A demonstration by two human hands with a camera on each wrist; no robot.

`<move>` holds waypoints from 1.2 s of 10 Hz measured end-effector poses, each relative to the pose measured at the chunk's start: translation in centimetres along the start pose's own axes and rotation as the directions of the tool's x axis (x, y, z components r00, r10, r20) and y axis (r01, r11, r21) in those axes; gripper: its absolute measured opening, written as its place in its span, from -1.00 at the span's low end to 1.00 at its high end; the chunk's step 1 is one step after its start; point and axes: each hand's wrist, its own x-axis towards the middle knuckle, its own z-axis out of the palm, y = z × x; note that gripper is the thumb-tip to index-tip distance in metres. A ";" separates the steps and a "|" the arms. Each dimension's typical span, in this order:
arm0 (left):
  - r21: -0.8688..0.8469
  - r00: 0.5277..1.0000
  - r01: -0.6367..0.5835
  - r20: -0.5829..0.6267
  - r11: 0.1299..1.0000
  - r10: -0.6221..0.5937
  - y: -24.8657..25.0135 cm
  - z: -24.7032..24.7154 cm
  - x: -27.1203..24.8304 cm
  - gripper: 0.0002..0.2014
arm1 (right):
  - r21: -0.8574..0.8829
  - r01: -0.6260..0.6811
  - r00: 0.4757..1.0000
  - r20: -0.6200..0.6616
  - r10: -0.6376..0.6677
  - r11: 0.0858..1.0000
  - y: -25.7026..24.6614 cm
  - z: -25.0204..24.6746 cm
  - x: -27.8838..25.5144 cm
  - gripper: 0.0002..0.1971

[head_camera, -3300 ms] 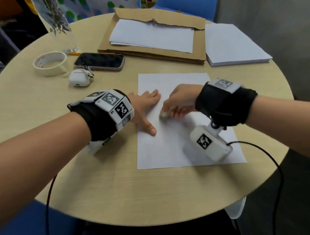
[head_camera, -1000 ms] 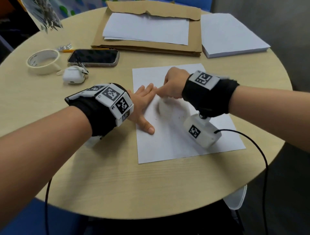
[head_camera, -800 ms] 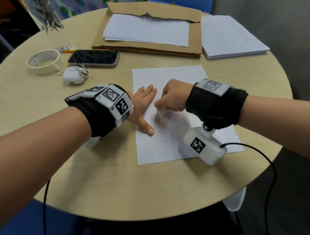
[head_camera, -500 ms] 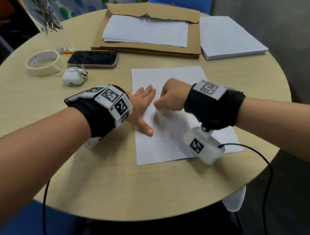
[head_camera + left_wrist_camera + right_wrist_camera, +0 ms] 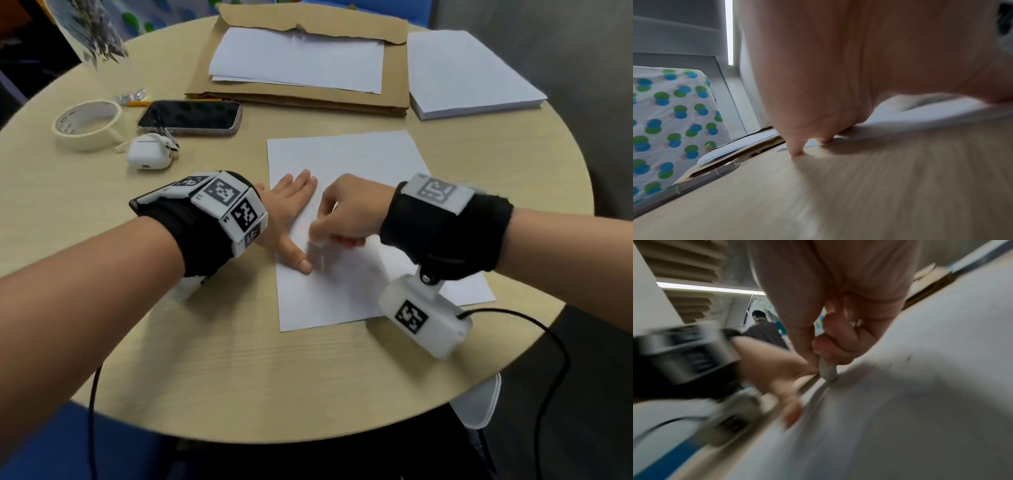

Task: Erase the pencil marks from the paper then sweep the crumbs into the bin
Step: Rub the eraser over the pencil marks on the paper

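From the head view the left hand [image 5: 287, 209] lies flat, fingers straight, on the left edge of the paper [image 5: 359, 161] near the table's [image 5: 205, 359] middle. Only the right wrist view clearly shows the right hand's [image 5: 830, 331] fingers pinching an eraser [image 5: 827, 371] whose tip touches the sheet.

No readable text; only coded black-and-white squares on the wrist bands [image 5: 226, 209].

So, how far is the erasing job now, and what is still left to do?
Done: nothing looks finished yet. In hand: the right hand pinches the eraser and presses it on the paper, while the left hand lies flat on the sheet's left edge. Faint grey marks remain in the right wrist view. Left: finish erasing, then sweep the crumbs; no bin is in view.
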 end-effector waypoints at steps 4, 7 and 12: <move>-0.029 1.000 -0.017 -0.018 0.999 0.017 -0.1 0.2 0.1 0.29 | -0.001 -0.050 0.977 -0.206 0.049 0.999 -0.8 -0.9 1.4 -0.85; -0.012 1.000 -0.005 -0.011 1.000 0.005 0.1 0.1 -0.1 0.28 | 0.211 -0.088 0.989 -0.100 0.111 0.973 0.1 -1.3 1.8 -0.78; -0.028 1.000 -0.008 -0.018 1.000 0.008 0.0 0.1 0.1 0.29 | 0.196 -0.049 0.995 -0.080 0.065 0.979 0.1 -2.3 2.6 -0.83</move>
